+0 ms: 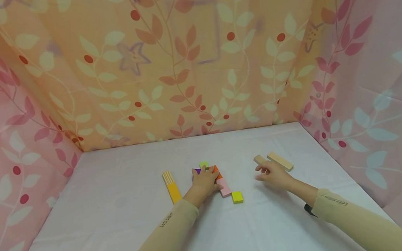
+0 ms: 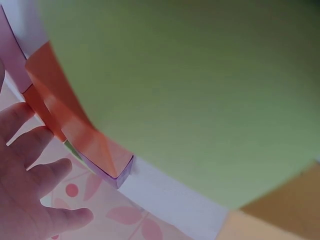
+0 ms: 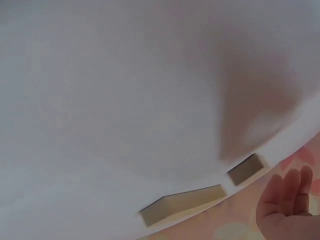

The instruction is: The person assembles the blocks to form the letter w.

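Note:
My left hand [image 1: 203,181] is spread over a cluster of coloured blocks and hides part of it. Around its fingers show a purple block [image 1: 197,171], a light green block [image 1: 204,164], an orange block [image 1: 218,173] and a pink block [image 1: 224,188]. In the left wrist view the fingers are apart, with fingertips right at the orange block [image 2: 42,111]. My right hand [image 1: 273,175] hovers with loosely bent fingers and nothing in them, just in front of a short wooden block [image 1: 259,159] and a longer wooden block [image 1: 280,161].
A yellow-green block [image 1: 237,197] lies near the pink one. Left of the cluster lies a yellow piece [image 1: 174,192] with pale sticks [image 1: 167,177] at its far end. Floral curtains [image 1: 182,64] enclose the white table [image 1: 123,208]. A blurred green surface [image 2: 190,100] fills much of the left wrist view.

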`<state>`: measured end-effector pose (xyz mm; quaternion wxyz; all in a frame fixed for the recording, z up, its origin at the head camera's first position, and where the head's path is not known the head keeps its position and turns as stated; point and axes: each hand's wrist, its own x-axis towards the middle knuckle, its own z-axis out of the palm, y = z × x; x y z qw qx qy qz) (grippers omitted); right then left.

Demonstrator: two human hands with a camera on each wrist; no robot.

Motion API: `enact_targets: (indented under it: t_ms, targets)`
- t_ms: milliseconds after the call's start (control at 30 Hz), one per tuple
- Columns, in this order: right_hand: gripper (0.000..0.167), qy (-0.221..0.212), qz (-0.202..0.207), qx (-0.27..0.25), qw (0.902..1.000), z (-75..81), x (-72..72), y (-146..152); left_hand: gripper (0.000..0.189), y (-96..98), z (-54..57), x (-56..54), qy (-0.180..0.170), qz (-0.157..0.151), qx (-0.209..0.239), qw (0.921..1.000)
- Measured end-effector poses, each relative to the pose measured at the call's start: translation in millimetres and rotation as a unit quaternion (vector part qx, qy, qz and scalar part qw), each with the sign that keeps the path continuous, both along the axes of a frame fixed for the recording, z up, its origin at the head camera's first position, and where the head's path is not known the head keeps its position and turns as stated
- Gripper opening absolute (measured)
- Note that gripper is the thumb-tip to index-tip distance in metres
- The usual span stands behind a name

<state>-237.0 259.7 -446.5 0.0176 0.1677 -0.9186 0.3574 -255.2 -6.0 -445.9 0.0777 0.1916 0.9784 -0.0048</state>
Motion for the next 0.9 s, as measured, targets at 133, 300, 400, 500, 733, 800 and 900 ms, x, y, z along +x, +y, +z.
enact_targets:
  t_ms: [133,300,400,500,733,800,900]
  targets:
    - [0.031,0.055,-0.037,0.015,0.9977,0.7,-9.3,23,0.064,-0.5,-0.9,-0.7,-0.001,0.0,0.001,1.0]
    - [0.042,0.051,-0.084,0.042,0.9943,2.3,-18.9,48,0.064,-0.7,-0.8,-0.8,-0.001,0.0,-0.002,1.0]
    - [0.048,0.024,-0.1,0.058,0.993,0.1,-23.5,60,0.064,-0.4,-0.3,-0.7,-0.001,0.0,-0.005,1.0]
    - [0.052,0.011,-0.102,0.077,0.9917,-5.2,-28.0,70,0.064,-0.1,0.1,-0.7,-0.002,-0.001,-0.007,1.0]
    - [0.059,0.011,-0.116,0.133,0.9842,-20.5,-35.6,88,0.064,0.4,-0.2,-1.3,-0.002,-0.001,-0.006,1.0]
    - [0.059,0.004,-0.124,0.148,0.9812,-22.9,-36.2,90,0.064,0.5,-0.5,-1.3,-0.004,0.0,-0.004,1.0]
    - [0.055,-0.009,-0.132,0.157,0.9787,-24.3,-36.4,92,0.064,0.3,-1.2,-1.2,-0.004,-0.001,-0.003,1.0]
